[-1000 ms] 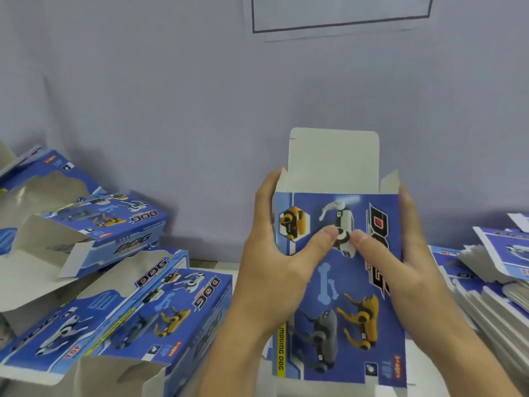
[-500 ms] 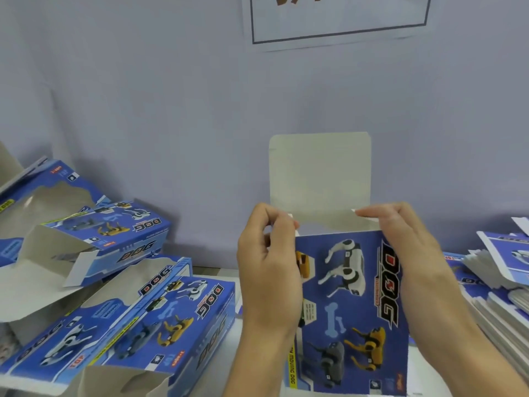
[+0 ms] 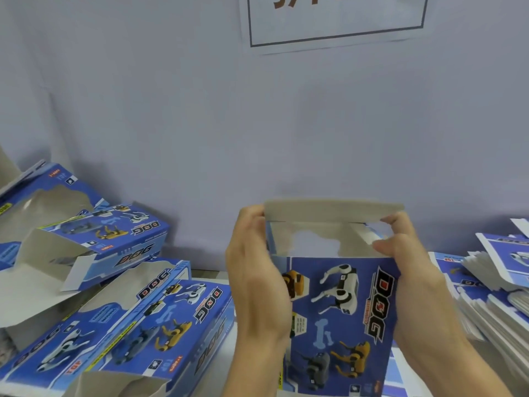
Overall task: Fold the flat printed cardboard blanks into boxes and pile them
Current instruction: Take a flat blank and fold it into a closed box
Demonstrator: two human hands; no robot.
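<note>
— What am I looking at in the middle?

— I see a blue printed box (image 3: 340, 310) held upright between both hands, robot dogs and "DOG" lettering on its face. My left hand (image 3: 254, 279) grasps its left edge; my right hand (image 3: 409, 270) grips the right, fingers pinching the grey top flap (image 3: 332, 210).

— And around it?

— Folded boxes (image 3: 120, 305) piled at left on a pale table (image 3: 226, 339), a stack of flat blanks (image 3: 492, 285) at right, a lilac wall (image 3: 200, 110) with a framed paper sign (image 3: 335, 21) behind.

— Any change?

— Half a second ago the flap stood straight up; now it is bent forward over the opening.
</note>
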